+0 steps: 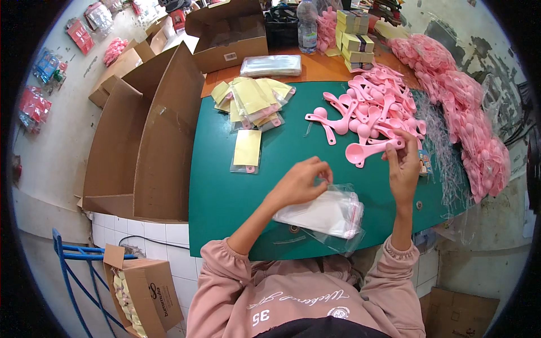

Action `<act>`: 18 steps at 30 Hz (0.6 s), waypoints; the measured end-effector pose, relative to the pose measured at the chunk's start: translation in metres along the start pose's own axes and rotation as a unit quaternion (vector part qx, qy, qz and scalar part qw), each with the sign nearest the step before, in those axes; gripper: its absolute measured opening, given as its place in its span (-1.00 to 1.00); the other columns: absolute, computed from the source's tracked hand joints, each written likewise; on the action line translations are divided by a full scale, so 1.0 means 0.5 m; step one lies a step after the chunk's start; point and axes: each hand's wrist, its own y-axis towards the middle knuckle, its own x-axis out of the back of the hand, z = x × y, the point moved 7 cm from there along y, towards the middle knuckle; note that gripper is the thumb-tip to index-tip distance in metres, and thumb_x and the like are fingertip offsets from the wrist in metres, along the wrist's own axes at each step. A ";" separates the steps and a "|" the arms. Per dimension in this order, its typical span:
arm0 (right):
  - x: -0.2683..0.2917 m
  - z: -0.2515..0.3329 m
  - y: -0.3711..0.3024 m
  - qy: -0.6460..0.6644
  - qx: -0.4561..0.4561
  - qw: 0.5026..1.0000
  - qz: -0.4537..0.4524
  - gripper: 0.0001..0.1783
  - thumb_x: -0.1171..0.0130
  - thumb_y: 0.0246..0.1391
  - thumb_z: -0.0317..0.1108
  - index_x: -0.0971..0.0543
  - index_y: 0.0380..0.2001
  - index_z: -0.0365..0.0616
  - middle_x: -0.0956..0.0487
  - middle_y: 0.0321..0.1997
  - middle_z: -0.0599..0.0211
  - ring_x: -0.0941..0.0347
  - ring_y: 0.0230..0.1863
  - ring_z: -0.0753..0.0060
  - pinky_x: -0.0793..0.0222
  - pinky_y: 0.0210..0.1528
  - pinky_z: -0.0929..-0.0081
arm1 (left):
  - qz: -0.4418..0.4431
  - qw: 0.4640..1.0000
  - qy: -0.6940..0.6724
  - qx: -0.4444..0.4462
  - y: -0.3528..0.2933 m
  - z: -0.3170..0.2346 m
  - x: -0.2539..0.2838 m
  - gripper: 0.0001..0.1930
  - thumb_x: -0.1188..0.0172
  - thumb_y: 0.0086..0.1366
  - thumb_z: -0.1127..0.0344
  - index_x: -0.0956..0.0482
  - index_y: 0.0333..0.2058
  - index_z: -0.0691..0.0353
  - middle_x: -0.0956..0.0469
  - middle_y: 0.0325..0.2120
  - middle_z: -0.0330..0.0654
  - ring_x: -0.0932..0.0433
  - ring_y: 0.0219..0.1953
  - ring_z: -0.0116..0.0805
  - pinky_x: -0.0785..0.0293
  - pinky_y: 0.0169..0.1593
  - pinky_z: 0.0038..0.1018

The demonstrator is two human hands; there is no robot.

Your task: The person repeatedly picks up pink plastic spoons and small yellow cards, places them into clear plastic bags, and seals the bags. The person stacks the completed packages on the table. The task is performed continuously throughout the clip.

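My right hand [404,166] pinches the handle of a pink measuring spoon [358,151], whose round bowl points left. It is at the near edge of a heap of pink spoons [375,107] on the green mat. My left hand [304,181] has its fingers curled together at the far edge of a stack of clear plastic bags [324,214], with a bit of thin film at the fingertips. Farther off lies a single filled bag with a yellow card [247,147] and something pink inside. Behind it is a pile of similar bags [253,98].
A large open cardboard box [163,135] stands left of the table. More clear bags [270,66], a water bottle [307,28] and stacked yellow card bundles [355,42] are at the back. Bagged pink spoons [468,112] and plastic strips [442,152] line the right side.
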 end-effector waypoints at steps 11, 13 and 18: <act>-0.040 -0.007 -0.014 0.120 0.029 0.992 -0.030 -0.69 -0.08 0.01 -0.52 -0.25 -0.18 -0.23 -0.44 -0.41 0.31 -0.38 -0.45 0.60 -0.31 -0.41 0.71 | 0.030 0.869 -0.448 0.208 -0.017 0.072 0.032 -0.79 -0.19 0.09 0.42 -0.29 -0.43 0.24 -0.56 -0.45 -0.09 -0.55 -0.35 -0.44 -0.44 -0.26 -0.58; -0.052 0.001 -0.012 0.130 0.044 0.990 -0.015 -0.69 -0.07 0.02 -0.52 -0.25 -0.18 -0.23 -0.44 -0.39 0.31 -0.37 -0.44 0.60 -0.31 -0.41 0.72 | 0.022 0.886 -0.418 0.198 -0.017 0.068 0.042 -0.75 -0.23 0.07 0.39 -0.33 -0.35 0.27 -0.57 -0.45 -0.08 -0.54 -0.36 -0.47 -0.44 -0.25 -0.59; -0.081 0.012 -0.011 0.126 0.029 0.991 0.025 -0.68 -0.08 0.02 -0.50 -0.25 -0.17 -0.23 -0.43 -0.39 0.33 -0.36 -0.45 0.62 -0.29 -0.43 0.73 | 0.013 0.897 -0.393 0.201 -0.013 0.065 0.059 -0.64 -0.25 0.05 0.38 -0.36 -0.19 0.34 -0.58 -0.46 -0.13 -0.54 -0.36 -0.49 -0.42 -0.23 -0.60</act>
